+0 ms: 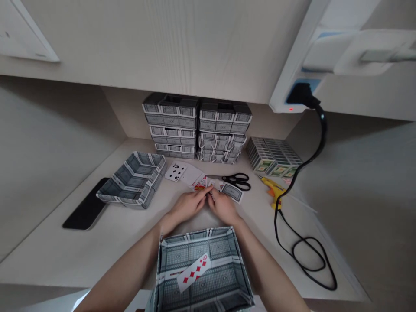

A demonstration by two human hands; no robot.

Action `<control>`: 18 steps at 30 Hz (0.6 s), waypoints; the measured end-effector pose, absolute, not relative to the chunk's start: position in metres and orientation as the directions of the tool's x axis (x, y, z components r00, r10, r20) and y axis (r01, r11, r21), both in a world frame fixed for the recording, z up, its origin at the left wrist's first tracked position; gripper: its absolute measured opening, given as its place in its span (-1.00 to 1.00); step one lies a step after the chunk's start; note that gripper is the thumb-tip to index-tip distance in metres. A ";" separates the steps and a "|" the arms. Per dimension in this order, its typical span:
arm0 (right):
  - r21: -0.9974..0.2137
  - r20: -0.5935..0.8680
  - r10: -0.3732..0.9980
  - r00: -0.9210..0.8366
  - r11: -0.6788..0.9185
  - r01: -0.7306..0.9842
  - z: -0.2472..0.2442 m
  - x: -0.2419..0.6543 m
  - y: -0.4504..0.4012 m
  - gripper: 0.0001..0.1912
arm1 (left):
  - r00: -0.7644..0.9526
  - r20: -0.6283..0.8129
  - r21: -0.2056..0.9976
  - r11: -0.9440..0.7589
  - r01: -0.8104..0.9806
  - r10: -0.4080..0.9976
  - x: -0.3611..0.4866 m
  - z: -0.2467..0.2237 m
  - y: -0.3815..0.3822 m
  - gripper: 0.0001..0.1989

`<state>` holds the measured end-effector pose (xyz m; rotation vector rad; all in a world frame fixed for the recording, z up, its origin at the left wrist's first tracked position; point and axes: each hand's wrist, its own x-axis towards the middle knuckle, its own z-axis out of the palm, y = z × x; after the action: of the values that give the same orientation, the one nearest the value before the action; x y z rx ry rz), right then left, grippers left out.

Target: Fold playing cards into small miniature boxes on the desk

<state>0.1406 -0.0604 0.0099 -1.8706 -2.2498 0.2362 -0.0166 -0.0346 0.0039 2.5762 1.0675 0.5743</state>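
Note:
My left hand [190,204] and my right hand [223,203] meet over the desk with fingertips touching. Their fingers are closed on what looks like a playing card, mostly hidden beneath them. Around the fingertips lie loose playing cards [191,175], some face up, and one patterned card [232,192] back up by my right hand. Black-handled scissors [238,180] rest just beyond it. Between my forearms, close to my body, is an open box made of folded cards [204,247], with a cut strip of a diamond card [194,272] inside.
Another open card box [131,180] leans over a black phone [87,210] at left. Stacked card boxes [172,119] stand at the back. To the right are card packs [273,156], a yellow glue gun [275,190] and its black cable [316,266], hanging from a power strip [292,93].

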 end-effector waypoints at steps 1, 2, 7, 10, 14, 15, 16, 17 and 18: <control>-0.261 0.052 0.983 -0.176 0.183 0.948 0.010 0.141 -0.061 -0.69 | 0.649 0.246 0.390 -0.686 0.614 0.720 -0.016 0.005 -0.035 -0.54; -0.271 0.053 0.983 -0.178 0.186 0.944 0.010 0.142 -0.061 -0.68 | 0.649 0.245 0.371 -0.689 0.623 0.720 -0.016 0.006 -0.036 -0.54; -0.323 0.106 0.980 -0.170 0.196 0.926 0.005 0.144 -0.061 -0.73 | 0.589 0.236 0.368 -0.632 0.682 0.773 -0.016 0.008 -0.038 -0.53; -0.352 0.151 0.977 -0.153 0.197 0.915 0.001 0.143 -0.061 -0.74 | 0.550 0.259 0.379 -0.607 0.698 0.794 -0.016 0.007 -0.038 -0.61; -0.423 0.197 0.972 -0.125 0.199 0.884 0.002 0.141 -0.061 -0.72 | 0.530 0.287 0.345 -0.602 0.720 0.798 -0.015 0.006 -0.037 -0.72; -0.450 0.207 0.970 -0.125 0.208 0.869 0.002 0.141 -0.061 -0.70 | 0.505 0.288 0.340 -0.580 0.740 0.814 -0.015 0.007 -0.036 -0.72; -0.481 0.216 0.968 -0.127 0.218 0.849 0.004 0.142 -0.062 -0.68 | 0.471 0.288 0.335 -0.549 0.766 0.834 -0.016 0.009 -0.034 -0.72; -0.513 0.224 0.966 -0.129 0.230 0.827 0.005 0.143 -0.062 -0.66 | 0.428 0.289 0.327 -0.508 0.797 0.856 -0.018 0.012 -0.031 -0.72; -0.542 0.231 0.964 -0.129 0.238 0.806 0.006 0.144 -0.063 -0.63 | 0.363 0.290 0.315 -0.447 0.838 0.885 -0.021 0.016 -0.029 -0.71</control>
<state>0.1441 -0.0629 0.0058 -1.6140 -1.9831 0.3888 -0.0206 -0.0286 0.0163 2.4984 1.5865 0.6429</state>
